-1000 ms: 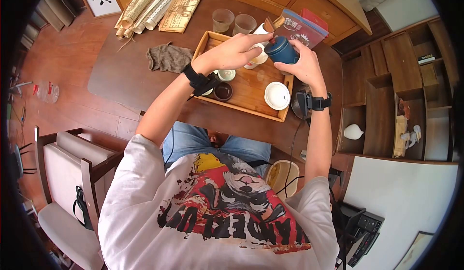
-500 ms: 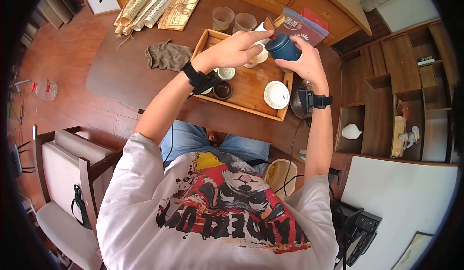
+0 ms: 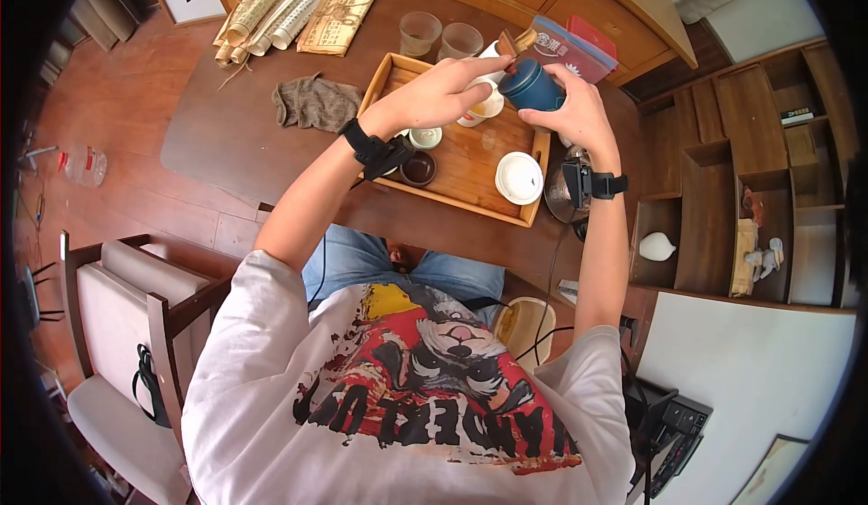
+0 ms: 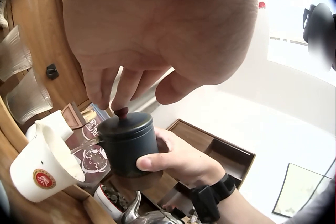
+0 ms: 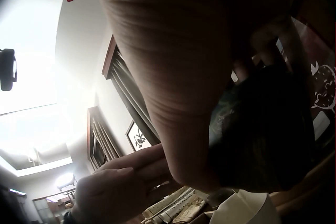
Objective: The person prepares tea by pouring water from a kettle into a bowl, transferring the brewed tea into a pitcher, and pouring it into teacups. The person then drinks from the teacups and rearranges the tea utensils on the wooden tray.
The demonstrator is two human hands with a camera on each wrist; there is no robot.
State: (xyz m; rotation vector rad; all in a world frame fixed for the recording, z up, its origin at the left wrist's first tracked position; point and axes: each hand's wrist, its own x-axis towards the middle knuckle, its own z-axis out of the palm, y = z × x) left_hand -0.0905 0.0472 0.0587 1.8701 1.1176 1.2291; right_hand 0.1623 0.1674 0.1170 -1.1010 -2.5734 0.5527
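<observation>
Beneath both hands, a brown table (image 3: 226,134) is seen in the head view, with a wooden tray (image 3: 466,166) below and between them. A kettle (image 4: 157,217) is shown below the right hand; its curved metal spout is made out clearly only in the left wrist view. A dark blue lidded teapot (image 3: 533,86) is grasped in the right hand (image 3: 579,116), thumb on the near side, and is held above the tray's far right part; in the right wrist view it is reduced to a dark shape. The left hand (image 3: 434,98) is extended, gripping nothing, a fingertip laid on the lid's red-brown knob (image 4: 121,112). By the left wrist view, a white pitcher (image 4: 31,174) is placed beside the teapot's spout; a translucent streak is seen between them, its nature uncertain. Yellowish contents are shown in the pitcher from the head. Two clear glasses (image 3: 419,35) are set beyond the left hand. Dark leafy matter is contained in a white bowl (image 4: 105,203) below the right hand. A dark cup (image 3: 418,169) is set near the left wrist, its contents indistinct.
</observation>
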